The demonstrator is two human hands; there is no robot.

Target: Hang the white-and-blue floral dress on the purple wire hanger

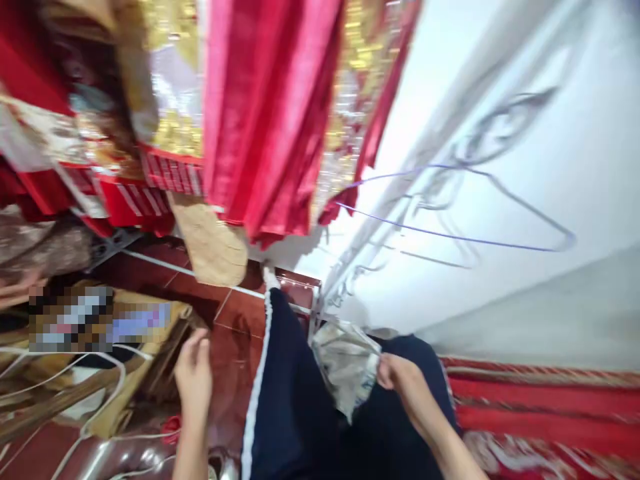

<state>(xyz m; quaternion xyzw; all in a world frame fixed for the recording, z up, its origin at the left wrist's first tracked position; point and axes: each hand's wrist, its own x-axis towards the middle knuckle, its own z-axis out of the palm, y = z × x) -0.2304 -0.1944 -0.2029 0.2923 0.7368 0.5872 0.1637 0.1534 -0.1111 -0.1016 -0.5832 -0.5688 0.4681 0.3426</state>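
Plainly the pale cloth (345, 367) hangs pinched by right hand (407, 387) fingers (386, 375)

Navy cloth (295, 413), white-edged; grey printed fabric (345, 367); red drape (265, 113)

Our hands sit low in the view, with cloth between them and hangings above.

We see the dark navy garment with white trim (295, 407) low in the middle. Our left hand (194, 377) is just left of it, over the red tiled floor (235, 313). Our right hand (403, 380) is at its right, pinching the pale crumpled cloth (345, 370) that lies against the garment's front. The red pleated fabric (265, 113) hangs above, and to its right the thin wire hanger (450, 234) sits before the white wall (560, 120). The red patterned textile (530, 407) lies at lower right.
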